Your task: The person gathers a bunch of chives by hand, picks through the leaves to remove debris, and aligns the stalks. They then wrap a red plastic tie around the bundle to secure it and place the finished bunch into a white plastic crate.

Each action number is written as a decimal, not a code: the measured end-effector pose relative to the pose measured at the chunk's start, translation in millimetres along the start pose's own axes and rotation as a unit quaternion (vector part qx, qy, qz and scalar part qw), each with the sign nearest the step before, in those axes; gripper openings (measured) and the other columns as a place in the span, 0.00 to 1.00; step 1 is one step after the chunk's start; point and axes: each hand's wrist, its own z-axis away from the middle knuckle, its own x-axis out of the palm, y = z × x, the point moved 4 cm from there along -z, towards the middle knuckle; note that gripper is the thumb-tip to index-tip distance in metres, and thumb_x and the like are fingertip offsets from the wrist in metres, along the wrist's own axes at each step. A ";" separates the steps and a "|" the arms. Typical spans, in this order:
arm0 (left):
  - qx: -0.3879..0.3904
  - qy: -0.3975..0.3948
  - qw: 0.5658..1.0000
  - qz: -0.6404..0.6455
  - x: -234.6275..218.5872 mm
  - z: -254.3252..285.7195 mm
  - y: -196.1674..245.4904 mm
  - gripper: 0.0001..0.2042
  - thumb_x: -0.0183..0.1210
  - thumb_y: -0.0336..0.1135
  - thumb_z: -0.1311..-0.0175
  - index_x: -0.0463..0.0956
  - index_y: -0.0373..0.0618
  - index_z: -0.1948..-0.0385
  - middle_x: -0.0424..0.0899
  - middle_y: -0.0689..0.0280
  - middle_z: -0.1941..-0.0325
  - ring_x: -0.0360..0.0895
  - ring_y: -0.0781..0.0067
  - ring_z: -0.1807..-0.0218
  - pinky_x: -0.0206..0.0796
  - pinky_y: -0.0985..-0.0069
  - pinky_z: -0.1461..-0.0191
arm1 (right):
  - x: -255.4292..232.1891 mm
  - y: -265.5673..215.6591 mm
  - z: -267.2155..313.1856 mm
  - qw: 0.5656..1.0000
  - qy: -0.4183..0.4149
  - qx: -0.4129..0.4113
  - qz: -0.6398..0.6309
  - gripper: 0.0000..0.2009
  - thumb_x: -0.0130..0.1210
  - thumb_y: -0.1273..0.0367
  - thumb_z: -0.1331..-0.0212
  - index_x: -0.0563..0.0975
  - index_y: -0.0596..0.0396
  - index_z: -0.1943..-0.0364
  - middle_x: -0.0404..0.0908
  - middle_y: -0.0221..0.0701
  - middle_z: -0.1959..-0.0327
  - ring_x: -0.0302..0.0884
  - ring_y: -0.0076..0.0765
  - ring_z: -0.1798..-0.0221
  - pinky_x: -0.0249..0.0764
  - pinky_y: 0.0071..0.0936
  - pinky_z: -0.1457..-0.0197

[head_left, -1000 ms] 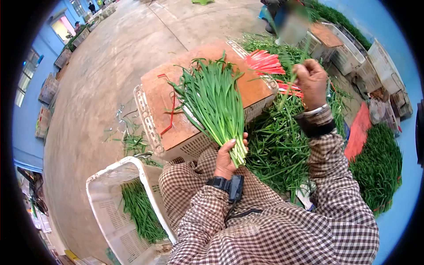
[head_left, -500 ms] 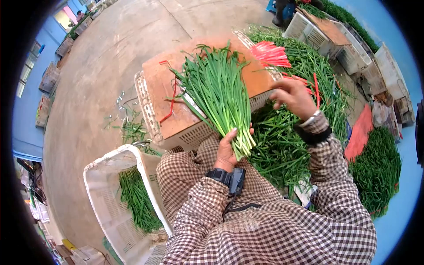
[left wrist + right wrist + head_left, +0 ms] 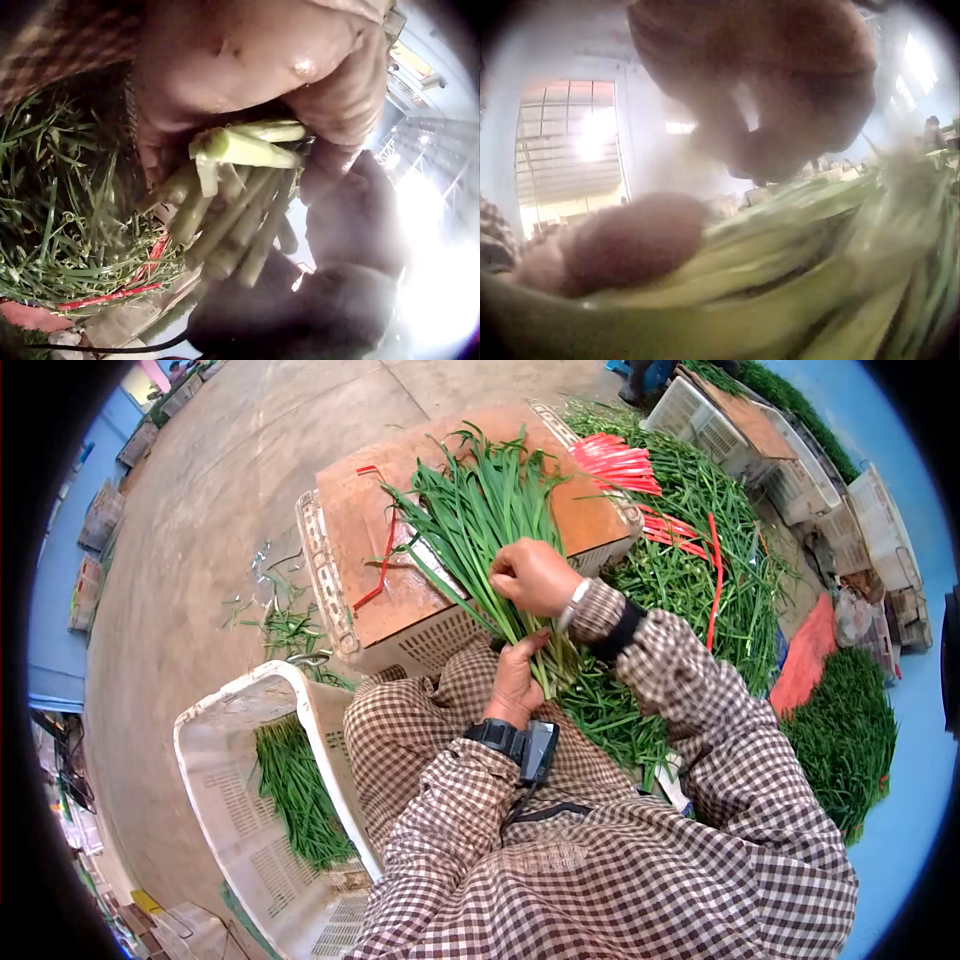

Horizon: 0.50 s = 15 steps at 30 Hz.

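Observation:
My left hand (image 3: 517, 678) grips a bunch of garlic chives (image 3: 480, 500) near its pale cut ends. Those ends (image 3: 232, 217) stick out below the palm in the left wrist view. The green leaves fan away over a brown board (image 3: 350, 550) lying on an upturned white crate. Above the stalks, just beyond the left hand, is my right hand (image 3: 540, 577), its fingers curled in; I cannot tell whether they pinch a leaf. In the right wrist view, the right fingers (image 3: 780, 142) hang close over the stalks, with the left thumb (image 3: 637, 240) beside them.
A bent red strip (image 3: 390, 545) lies on the board. Red ties (image 3: 615, 463) lie on the heap of loose greens (image 3: 690, 600) at right. A white crate (image 3: 235, 695) holding chives stands at left, near my knee. More chives (image 3: 840, 730) stand by the blue wall.
My right hand has come from the upper right, over the loose heap, down and left to the bunch. The left hand has kept its grip on the chives.

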 end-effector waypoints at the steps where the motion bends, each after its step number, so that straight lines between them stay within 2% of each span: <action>1: 0.007 0.021 1.000 -0.020 1.4 0.8 0.8 0.13 0.48 0.29 0.39 0.69 0.33 0.55 0.78 0.54 0.57 0.79 0.60 0.58 0.77 0.64 0.57 | 2.6 2.1 -9.5 0.998 -0.032 0.022 0.054 0.11 0.55 0.67 0.54 0.79 0.61 0.72 0.79 0.46 0.71 0.77 0.49 0.68 0.73 0.40 0.63; 3: 0.007 0.018 1.000 -0.024 8.8 1.2 0.1 0.11 0.49 0.28 0.40 0.71 0.32 0.57 0.78 0.55 0.57 0.79 0.61 0.59 0.77 0.64 0.57 | 8.1 2.5 -17.8 0.996 -0.044 0.038 0.073 0.11 0.55 0.67 0.54 0.79 0.62 0.71 0.79 0.47 0.70 0.78 0.50 0.67 0.74 0.40 0.63; 5: 0.063 0.025 0.996 -0.061 10.6 0.5 1.7 0.11 0.50 0.27 0.41 0.71 0.31 0.59 0.78 0.55 0.58 0.79 0.62 0.59 0.77 0.65 0.58 | 11.7 0.3 -21.1 0.988 -0.016 0.057 0.141 0.11 0.54 0.65 0.54 0.79 0.61 0.80 0.76 0.46 0.81 0.76 0.50 0.74 0.72 0.41 0.67; 9: 0.053 0.069 0.991 -0.106 8.8 0.3 0.9 0.10 0.51 0.25 0.42 0.72 0.31 0.60 0.78 0.56 0.59 0.79 0.63 0.61 0.76 0.66 0.59 | 12.1 4.7 -22.5 0.982 0.007 0.104 0.159 0.13 0.54 0.64 0.56 0.77 0.62 0.84 0.76 0.46 0.81 0.77 0.52 0.73 0.74 0.42 0.66; 10: 0.050 0.071 0.989 -0.124 8.8 0.2 0.8 0.11 0.50 0.25 0.43 0.72 0.33 0.58 0.78 0.57 0.58 0.78 0.63 0.60 0.75 0.66 0.57 | 8.6 1.8 -22.7 0.982 0.009 0.105 0.160 0.13 0.54 0.64 0.56 0.77 0.62 0.84 0.76 0.46 0.81 0.77 0.52 0.73 0.74 0.42 0.66; 11: 0.050 0.069 0.989 -0.124 8.6 -0.3 0.4 0.11 0.50 0.25 0.43 0.72 0.33 0.58 0.78 0.57 0.58 0.78 0.63 0.60 0.75 0.66 0.57 | 7.0 1.0 -22.4 0.979 -0.026 0.130 0.154 0.13 0.54 0.64 0.55 0.78 0.63 0.78 0.77 0.48 0.75 0.77 0.53 0.69 0.74 0.42 0.63; 12: 0.060 0.056 0.992 -0.100 9.4 -0.7 0.8 0.13 0.50 0.28 0.41 0.70 0.34 0.55 0.77 0.57 0.56 0.77 0.63 0.57 0.74 0.65 0.53 | 6.7 0.7 -21.4 0.975 -0.061 0.154 0.149 0.14 0.53 0.64 0.54 0.78 0.64 0.73 0.78 0.50 0.70 0.78 0.54 0.65 0.75 0.41 0.61; 13: 0.070 0.043 0.994 -0.075 10.4 -1.1 1.9 0.14 0.50 0.30 0.39 0.69 0.34 0.53 0.76 0.58 0.53 0.76 0.63 0.54 0.73 0.65 0.50 | 7.3 3.3 -21.6 0.975 -0.061 0.154 0.149 0.14 0.53 0.64 0.54 0.78 0.64 0.73 0.78 0.50 0.70 0.78 0.54 0.65 0.75 0.41 0.61; 14: 0.038 0.033 0.999 -0.016 10.6 -3.3 1.4 0.19 0.45 0.39 0.34 0.63 0.39 0.46 0.73 0.59 0.48 0.73 0.64 0.48 0.69 0.65 0.45 | 7.8 6.4 -22.2 0.979 -0.048 0.144 0.133 0.14 0.53 0.64 0.54 0.78 0.65 0.73 0.78 0.51 0.70 0.78 0.55 0.65 0.74 0.41 0.61; 15: 0.038 0.033 0.999 -0.016 10.3 -3.7 1.7 0.19 0.45 0.39 0.34 0.63 0.39 0.46 0.73 0.59 0.48 0.73 0.64 0.48 0.69 0.65 0.45 | 7.9 9.4 -22.5 0.984 -0.035 0.134 0.115 0.14 0.53 0.65 0.54 0.78 0.66 0.74 0.77 0.52 0.71 0.77 0.55 0.65 0.74 0.41 0.61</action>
